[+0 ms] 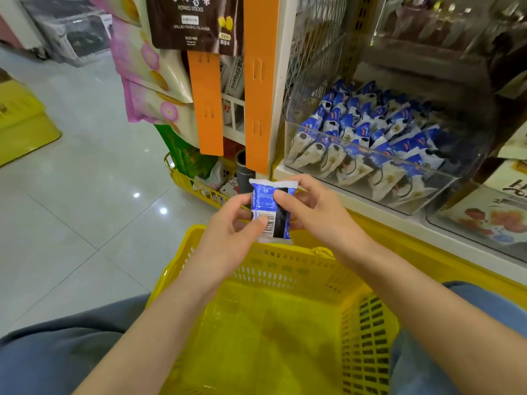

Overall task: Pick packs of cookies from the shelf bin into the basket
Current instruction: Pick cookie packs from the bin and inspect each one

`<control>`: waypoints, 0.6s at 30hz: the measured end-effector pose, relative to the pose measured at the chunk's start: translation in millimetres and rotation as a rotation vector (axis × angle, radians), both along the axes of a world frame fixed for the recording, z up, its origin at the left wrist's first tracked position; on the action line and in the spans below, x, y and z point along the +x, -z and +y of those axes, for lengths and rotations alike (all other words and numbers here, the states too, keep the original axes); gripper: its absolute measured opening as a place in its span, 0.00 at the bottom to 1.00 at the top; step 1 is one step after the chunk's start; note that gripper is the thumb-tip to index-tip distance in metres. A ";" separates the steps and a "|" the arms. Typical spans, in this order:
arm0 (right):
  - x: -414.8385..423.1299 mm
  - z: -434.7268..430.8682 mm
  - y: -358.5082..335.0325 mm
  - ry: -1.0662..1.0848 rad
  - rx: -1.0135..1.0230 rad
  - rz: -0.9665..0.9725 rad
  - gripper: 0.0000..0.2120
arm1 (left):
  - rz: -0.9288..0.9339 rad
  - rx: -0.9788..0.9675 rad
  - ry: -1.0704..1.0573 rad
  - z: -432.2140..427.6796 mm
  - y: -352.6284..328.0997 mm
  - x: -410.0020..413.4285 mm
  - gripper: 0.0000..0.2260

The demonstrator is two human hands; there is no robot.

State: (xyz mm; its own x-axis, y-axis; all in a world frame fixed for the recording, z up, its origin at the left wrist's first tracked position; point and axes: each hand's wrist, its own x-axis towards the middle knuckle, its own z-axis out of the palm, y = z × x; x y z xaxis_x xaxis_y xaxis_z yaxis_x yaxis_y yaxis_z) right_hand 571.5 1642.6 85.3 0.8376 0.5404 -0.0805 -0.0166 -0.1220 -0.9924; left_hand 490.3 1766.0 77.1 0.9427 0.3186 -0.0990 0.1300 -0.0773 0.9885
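A blue and white pack of cookies [271, 206] is held upright above the far rim of the yellow basket [285, 266]. My left hand [231, 238] pinches its lower left edge by the barcode. My right hand [313, 212] grips its right side with the fingers curled round it. The clear shelf bin [445, 192] at the right holds several more blue and white packs [368, 132]. The basket sits on my lap and looks bare inside.
Orange hanging strips [261, 81] and hanging snack bags [148, 69] are to the left of the shelf. A second yellow basket [182, 178] with goods stands on the tiled floor ahead. Another clear bin [484, 220] of snacks is at the far right.
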 end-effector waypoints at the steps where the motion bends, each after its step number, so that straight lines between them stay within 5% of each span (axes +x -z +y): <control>1: 0.5 0.1 -0.8 0.001 -0.001 0.000 0.03 | 0.004 -0.025 -0.015 -2.4 0.8 -0.1 0.10; 9: -4.3 2.0 4.0 -0.131 -0.024 -0.127 0.06 | 0.024 -0.203 -0.143 -5.2 5.5 5.9 0.10; 14: -12.1 4.8 10.4 -0.042 -0.208 -0.515 0.05 | 0.180 -0.273 -0.174 -4.7 11.5 8.5 0.12; 18: -13.7 9.1 11.8 -0.017 -0.066 -0.101 0.06 | 0.125 -0.267 -0.215 -4.0 13.1 9.9 0.12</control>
State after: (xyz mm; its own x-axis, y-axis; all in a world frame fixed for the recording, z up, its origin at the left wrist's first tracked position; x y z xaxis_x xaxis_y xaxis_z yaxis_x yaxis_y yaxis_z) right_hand 557.8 1651.7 73.5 0.8341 0.5507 -0.0317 0.0859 -0.1865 -0.9787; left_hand 500.3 1762.0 64.0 0.8325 0.4555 -0.3154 0.2360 0.2234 0.9457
